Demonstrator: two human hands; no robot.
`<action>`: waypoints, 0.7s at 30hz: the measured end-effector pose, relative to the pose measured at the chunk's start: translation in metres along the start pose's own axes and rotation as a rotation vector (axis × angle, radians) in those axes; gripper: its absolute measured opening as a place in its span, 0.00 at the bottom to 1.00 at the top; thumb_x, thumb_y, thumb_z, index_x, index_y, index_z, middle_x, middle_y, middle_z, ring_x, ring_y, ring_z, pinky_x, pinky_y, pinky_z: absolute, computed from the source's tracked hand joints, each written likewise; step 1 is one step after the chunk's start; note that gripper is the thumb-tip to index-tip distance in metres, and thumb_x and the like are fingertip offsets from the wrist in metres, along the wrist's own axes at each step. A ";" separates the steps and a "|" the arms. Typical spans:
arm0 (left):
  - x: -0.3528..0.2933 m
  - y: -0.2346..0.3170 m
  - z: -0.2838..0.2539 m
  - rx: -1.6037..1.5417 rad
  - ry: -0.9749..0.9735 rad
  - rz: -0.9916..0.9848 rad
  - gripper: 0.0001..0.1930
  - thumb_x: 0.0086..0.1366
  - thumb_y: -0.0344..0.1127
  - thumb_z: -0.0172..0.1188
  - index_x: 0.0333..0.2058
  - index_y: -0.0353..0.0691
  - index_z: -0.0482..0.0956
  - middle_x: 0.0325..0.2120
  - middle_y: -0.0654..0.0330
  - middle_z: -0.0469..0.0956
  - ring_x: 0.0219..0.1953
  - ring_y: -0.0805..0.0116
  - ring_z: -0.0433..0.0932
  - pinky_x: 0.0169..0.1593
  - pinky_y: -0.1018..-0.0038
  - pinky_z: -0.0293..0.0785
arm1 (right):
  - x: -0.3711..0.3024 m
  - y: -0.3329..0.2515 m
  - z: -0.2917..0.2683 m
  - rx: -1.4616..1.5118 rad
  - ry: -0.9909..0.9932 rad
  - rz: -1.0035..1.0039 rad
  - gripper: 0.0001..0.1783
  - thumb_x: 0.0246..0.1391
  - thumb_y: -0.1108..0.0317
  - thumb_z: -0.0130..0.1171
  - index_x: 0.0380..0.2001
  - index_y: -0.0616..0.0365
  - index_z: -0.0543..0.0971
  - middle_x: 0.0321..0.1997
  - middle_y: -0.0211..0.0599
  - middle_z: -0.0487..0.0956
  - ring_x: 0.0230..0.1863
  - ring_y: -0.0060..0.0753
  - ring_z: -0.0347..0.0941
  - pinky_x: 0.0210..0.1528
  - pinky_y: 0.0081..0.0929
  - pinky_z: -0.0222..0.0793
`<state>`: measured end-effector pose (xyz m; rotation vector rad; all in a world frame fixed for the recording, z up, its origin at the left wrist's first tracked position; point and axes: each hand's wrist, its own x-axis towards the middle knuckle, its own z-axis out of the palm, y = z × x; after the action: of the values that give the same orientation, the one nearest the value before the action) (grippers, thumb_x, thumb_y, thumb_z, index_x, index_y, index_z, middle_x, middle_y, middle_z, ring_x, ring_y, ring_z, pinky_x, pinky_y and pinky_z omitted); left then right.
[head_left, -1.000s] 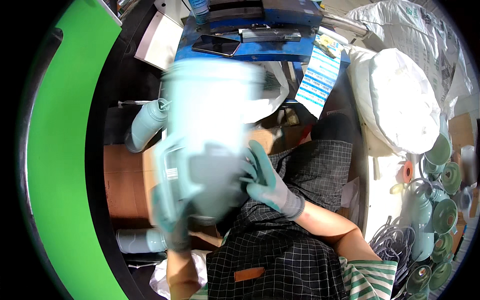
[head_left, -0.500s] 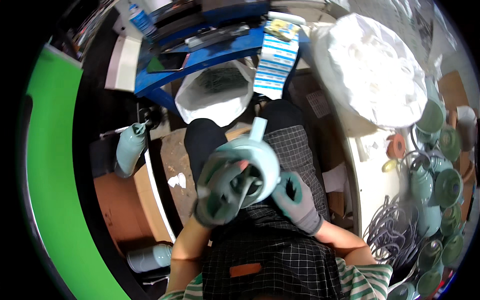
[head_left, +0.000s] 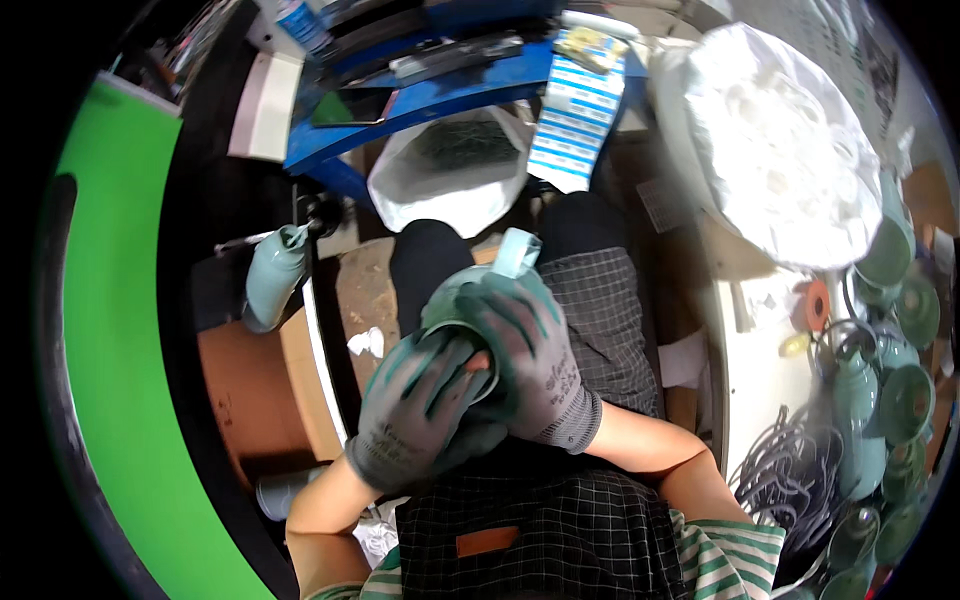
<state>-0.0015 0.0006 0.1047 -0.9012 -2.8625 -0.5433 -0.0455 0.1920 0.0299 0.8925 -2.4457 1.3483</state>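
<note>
I hold a pale teal ceramic pot (head_left: 512, 257) over my lap with both gloved hands. My left hand (head_left: 422, 405), in a grey glove stained teal, grips the pot from below and the left. My right hand (head_left: 530, 355), in the same kind of glove, lies over the pot's top and right side. Only the pot's rim and a spout-like part show above my fingers; most of its body is hidden by the gloves. I wear a checked apron (head_left: 560, 530) and dark trousers.
An open white sack (head_left: 455, 190) lies beyond my knees under a blue shelf (head_left: 420, 95). A teal bottle-shaped piece (head_left: 272, 285) stands at left by a brown board (head_left: 250, 400). Several teal pots (head_left: 895, 380) and a heap of wire (head_left: 790, 470) crowd the right. A white wrapped bundle (head_left: 790, 150) lies at upper right.
A second ago the pot was raised close to my face, large and blurred. I have lowered it to my lap and turned it, and my right hand has moved over its top.
</note>
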 end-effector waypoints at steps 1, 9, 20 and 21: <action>0.001 -0.001 0.002 0.022 0.020 -0.001 0.29 0.56 0.50 0.74 0.51 0.36 0.84 0.54 0.45 0.78 0.56 0.45 0.77 0.56 0.49 0.78 | 0.003 0.000 0.005 -0.021 0.009 -0.011 0.47 0.41 0.60 0.75 0.66 0.55 0.70 0.66 0.52 0.69 0.70 0.63 0.64 0.68 0.65 0.61; -0.022 -0.012 0.025 -0.027 0.013 0.005 0.17 0.55 0.44 0.72 0.39 0.39 0.84 0.43 0.54 0.83 0.49 0.55 0.80 0.54 0.48 0.77 | -0.002 -0.002 0.014 0.002 -0.055 -0.072 0.41 0.39 0.63 0.73 0.61 0.56 0.75 0.65 0.47 0.73 0.66 0.61 0.69 0.66 0.60 0.64; -0.016 -0.028 0.040 -0.123 -0.021 0.214 0.12 0.61 0.49 0.71 0.39 0.54 0.83 0.48 0.64 0.82 0.52 0.63 0.79 0.66 0.35 0.65 | 0.031 0.032 -0.026 0.252 -0.343 -0.178 0.43 0.39 0.47 0.80 0.58 0.55 0.79 0.62 0.45 0.78 0.63 0.54 0.75 0.68 0.55 0.66; -0.015 -0.033 0.041 -0.054 -0.007 0.259 0.15 0.62 0.52 0.70 0.45 0.59 0.83 0.50 0.65 0.82 0.54 0.65 0.78 0.65 0.34 0.65 | 0.037 0.036 -0.026 0.250 -0.361 -0.215 0.43 0.40 0.47 0.80 0.58 0.55 0.79 0.63 0.44 0.78 0.63 0.53 0.75 0.68 0.55 0.66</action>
<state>-0.0069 -0.0181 0.0534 -1.2598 -2.6880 -0.5905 -0.0987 0.2125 0.0358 1.5328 -2.3621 1.5465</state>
